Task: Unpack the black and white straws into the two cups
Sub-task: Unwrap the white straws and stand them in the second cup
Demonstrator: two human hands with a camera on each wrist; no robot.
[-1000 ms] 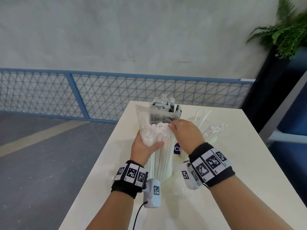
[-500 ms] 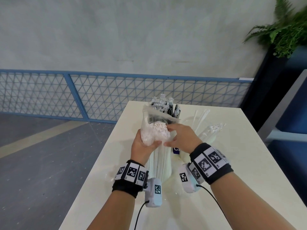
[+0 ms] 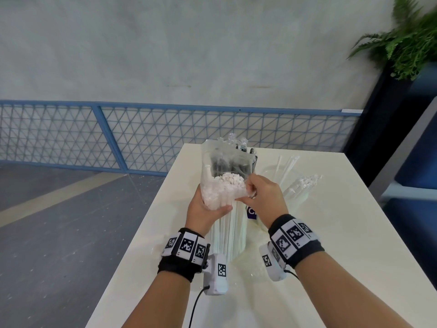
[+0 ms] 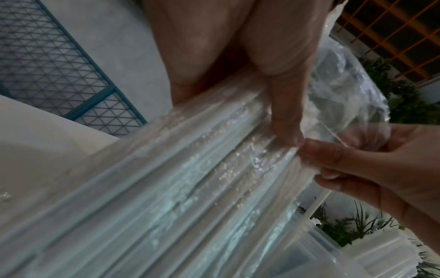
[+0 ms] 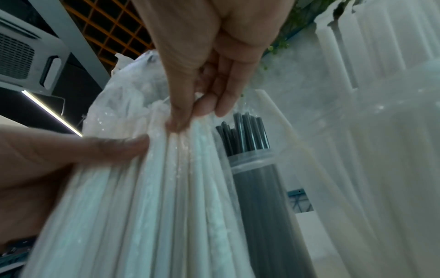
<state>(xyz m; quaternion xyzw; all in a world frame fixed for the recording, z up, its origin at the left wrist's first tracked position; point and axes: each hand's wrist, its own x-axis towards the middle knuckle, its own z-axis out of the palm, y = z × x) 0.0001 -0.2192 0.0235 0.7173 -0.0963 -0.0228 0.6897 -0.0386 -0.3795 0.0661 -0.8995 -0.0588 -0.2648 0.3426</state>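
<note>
Right hand [image 3: 264,197] dropped to bag [image 3: 224,162] edge; wrist view reveals black straws [image 5: 245,135].

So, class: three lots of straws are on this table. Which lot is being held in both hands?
The bagged white straws: left hand grips them and right hand pinches their bag. The black straws and loose white straws stand untouched.

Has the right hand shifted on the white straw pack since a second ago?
Yes. The right hand slid down from the pack's top toward the near table edge, now pinching the wrap beside the left thumb.
</note>
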